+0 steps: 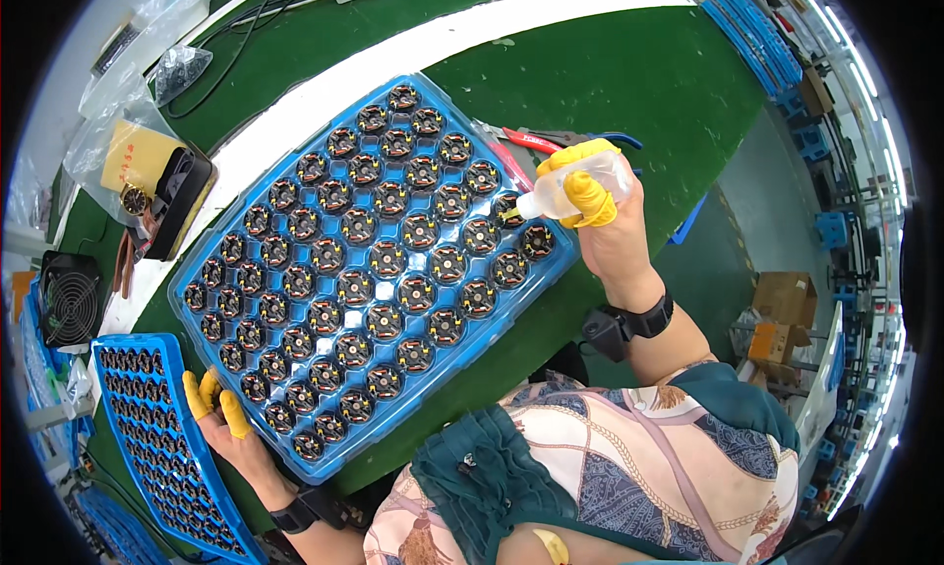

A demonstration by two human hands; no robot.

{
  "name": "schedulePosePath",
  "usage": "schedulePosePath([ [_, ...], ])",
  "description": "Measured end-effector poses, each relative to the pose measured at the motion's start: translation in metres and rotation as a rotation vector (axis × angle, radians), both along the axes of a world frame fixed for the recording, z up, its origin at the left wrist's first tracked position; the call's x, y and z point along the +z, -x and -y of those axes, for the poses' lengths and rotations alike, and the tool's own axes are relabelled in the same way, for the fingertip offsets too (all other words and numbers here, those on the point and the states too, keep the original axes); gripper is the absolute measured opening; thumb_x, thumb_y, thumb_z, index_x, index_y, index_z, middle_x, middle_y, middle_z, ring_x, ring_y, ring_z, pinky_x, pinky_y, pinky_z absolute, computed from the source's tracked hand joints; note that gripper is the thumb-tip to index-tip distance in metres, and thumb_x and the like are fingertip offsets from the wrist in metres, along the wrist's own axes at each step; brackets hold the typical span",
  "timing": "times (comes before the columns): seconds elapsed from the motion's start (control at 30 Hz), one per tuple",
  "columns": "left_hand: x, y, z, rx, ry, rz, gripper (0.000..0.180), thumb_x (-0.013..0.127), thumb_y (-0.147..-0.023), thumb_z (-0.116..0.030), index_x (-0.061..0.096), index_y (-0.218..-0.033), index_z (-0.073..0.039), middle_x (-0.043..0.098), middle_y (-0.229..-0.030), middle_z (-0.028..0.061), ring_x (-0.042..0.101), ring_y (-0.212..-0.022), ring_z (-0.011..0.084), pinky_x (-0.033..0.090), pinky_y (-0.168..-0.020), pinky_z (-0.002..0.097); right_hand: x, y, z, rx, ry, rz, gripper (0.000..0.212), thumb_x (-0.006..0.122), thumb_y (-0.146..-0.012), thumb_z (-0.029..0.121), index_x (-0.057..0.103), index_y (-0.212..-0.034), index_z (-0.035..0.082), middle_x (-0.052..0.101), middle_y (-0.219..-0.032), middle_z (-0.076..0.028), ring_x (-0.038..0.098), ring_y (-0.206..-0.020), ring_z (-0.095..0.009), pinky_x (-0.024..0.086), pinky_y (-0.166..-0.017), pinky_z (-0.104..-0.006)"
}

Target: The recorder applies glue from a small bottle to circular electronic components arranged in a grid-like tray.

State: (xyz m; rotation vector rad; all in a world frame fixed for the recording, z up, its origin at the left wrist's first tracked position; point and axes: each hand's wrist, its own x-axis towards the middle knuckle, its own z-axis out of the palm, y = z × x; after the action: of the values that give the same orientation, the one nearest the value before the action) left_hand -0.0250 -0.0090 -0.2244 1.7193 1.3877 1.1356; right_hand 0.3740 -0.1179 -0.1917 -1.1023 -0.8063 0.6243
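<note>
My right hand (618, 245), with yellow finger cots, is closed around a clear squeeze bottle (618, 177). The bottle lies tilted, its narrow nozzle pointing left at a round motor stator (508, 209) near the right end of a blue tray (447, 365). Whether the tip touches the stator I cannot tell. Rows of small black stators with copper windings and yellow bits fill the tray's pockets. Beside the tray's lower-left edge is my left hand (241, 452), also in yellow finger cots, its fingers apart and holding nothing.
A second blue tray (172, 368) of stators stands at the lower left. Red-handled pliers (531, 140) lie beyond the big tray's right corner. A dark box (187, 206) holding a watch and a yellow card sits at left, near a black fan (71, 299). Cables cross the green table.
</note>
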Motion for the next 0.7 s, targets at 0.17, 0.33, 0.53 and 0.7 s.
schedulePosePath([
  [0.17,0.002,-0.001,0.001,0.001,0.006,-0.008,0.056,0.055,-0.088,-0.024,0.03,-0.133,-0.002,0.052,-0.111,0.0118,0.053,-0.091,0.0139,0.043,-0.081,0.0255,-0.002,0.001,-0.005,0.01,0.017,0.012,0.024,0.063,-0.082,0.022,0.054,-0.094,0.003,0.059,-0.086,-0.002,0.058,-0.078,-0.009,0.048,-0.07,-0.023],
  [0.33,0.003,-0.003,0.0,0.001,0.012,0.004,0.056,0.055,-0.088,-0.024,0.03,-0.133,-0.001,0.052,-0.111,0.0117,0.053,-0.091,0.0137,0.043,-0.08,0.0252,-0.004,0.0,-0.008,0.015,0.046,0.008,0.025,0.064,-0.082,0.023,0.054,-0.094,0.003,0.059,-0.085,-0.002,0.058,-0.077,-0.009,0.047,-0.07,-0.0227],
  [0.53,0.001,-0.001,-0.002,-0.006,-0.008,0.0,0.055,0.055,-0.088,-0.024,0.031,-0.132,-0.001,0.053,-0.11,0.0118,0.054,-0.089,0.0136,0.043,-0.078,0.0246,-0.001,-0.003,-0.01,0.019,0.056,0.042,0.025,0.064,-0.082,0.022,0.054,-0.095,0.004,0.059,-0.086,-0.003,0.059,-0.079,-0.01,0.048,-0.071,-0.0236],
  [0.7,0.0,0.0,-0.001,-0.007,-0.011,-0.016,0.056,0.055,-0.088,-0.024,0.03,-0.132,-0.001,0.053,-0.111,0.0121,0.054,-0.087,0.0123,0.044,-0.076,0.0227,0.004,-0.004,-0.021,0.038,-0.019,-0.104,0.026,0.064,-0.082,0.018,0.052,-0.1,0.003,0.06,-0.092,-0.004,0.059,-0.082,-0.011,0.048,-0.077,-0.0253],
])
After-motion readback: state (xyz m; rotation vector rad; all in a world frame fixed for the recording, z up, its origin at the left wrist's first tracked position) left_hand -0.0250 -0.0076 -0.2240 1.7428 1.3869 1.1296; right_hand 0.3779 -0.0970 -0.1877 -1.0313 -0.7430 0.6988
